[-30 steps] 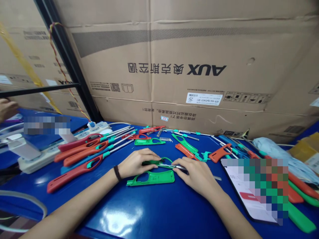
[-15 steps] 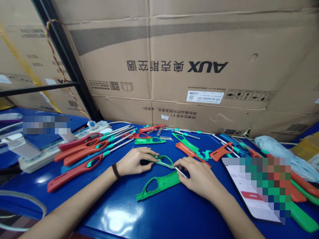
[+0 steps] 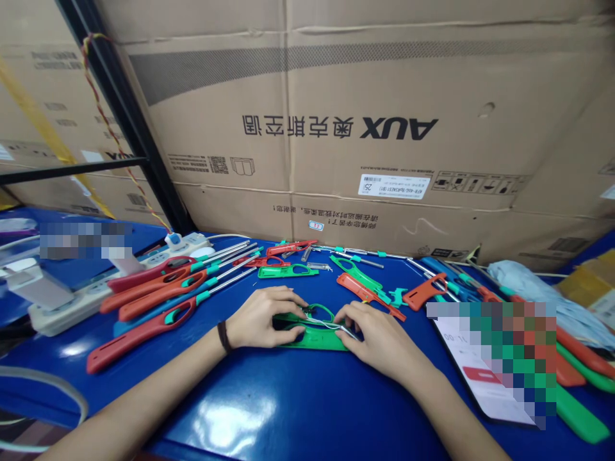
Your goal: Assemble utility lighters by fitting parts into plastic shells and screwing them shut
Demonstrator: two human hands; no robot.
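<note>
At the middle of the blue table, my left hand (image 3: 262,317) has its fingers on a green lighter handle half (image 3: 323,312) with a finger loop and thin white wires. Its thumb presses on a second green handle half (image 3: 314,339), which lies just in front of the first. My right hand (image 3: 377,333) is closed on a thin metal lighter tube (image 3: 350,332) at the right end of these parts. White wire runs between the tube and the first half. My fingers hide part of both halves.
Assembled lighters (image 3: 144,336) lie beside a power strip (image 3: 52,314) at left. Loose shells (image 3: 288,272) and metal tubes are behind my hands. At right are a phone (image 3: 473,378), more lighters (image 3: 576,406) and a pale blue cloth-like bundle (image 3: 538,294). A large cardboard box (image 3: 307,77) stands at the back.
The front green half has shifted away from me and turned to lie alongside the wired half. My left thumb has come down onto it. My right hand stays on the metal tube.
</note>
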